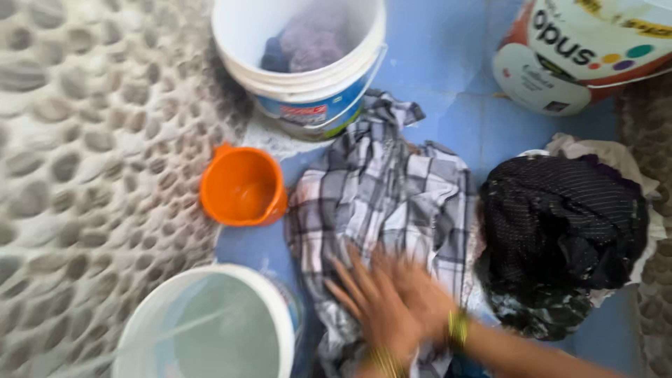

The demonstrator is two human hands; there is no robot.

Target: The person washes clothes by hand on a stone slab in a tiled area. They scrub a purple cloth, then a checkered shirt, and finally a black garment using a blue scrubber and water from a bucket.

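At the far left the floor is a pebbled surface (84,154) of grey stones set in pale mortar; to the right of it lies blue floor (448,56). At the bottom left stands a white bucket (280,315), seen from above, its inside pale. Above it sits an orange mug (241,185), open side up. At the top stands another white bucket (308,77) with purple and dark cloth inside.

In the middle a grey-and-white checked cloth (385,189) lies spread on the blue floor, reaching from that upper bucket down to the bottom edge. Both hands press on its lower part, blurred. The left hand (374,308) lies flat, fingers spread, grip open, with a bangle at the wrist. The right hand (420,294) lies just beside it, partly overlapping, also flat on the cloth; its grip looks open too, and a bangle (458,327) circles its wrist.

Right of the cloth sits a heap of black dotted fabric (560,231) over pale cloth. At the top right lies a white and orange tub (560,63).
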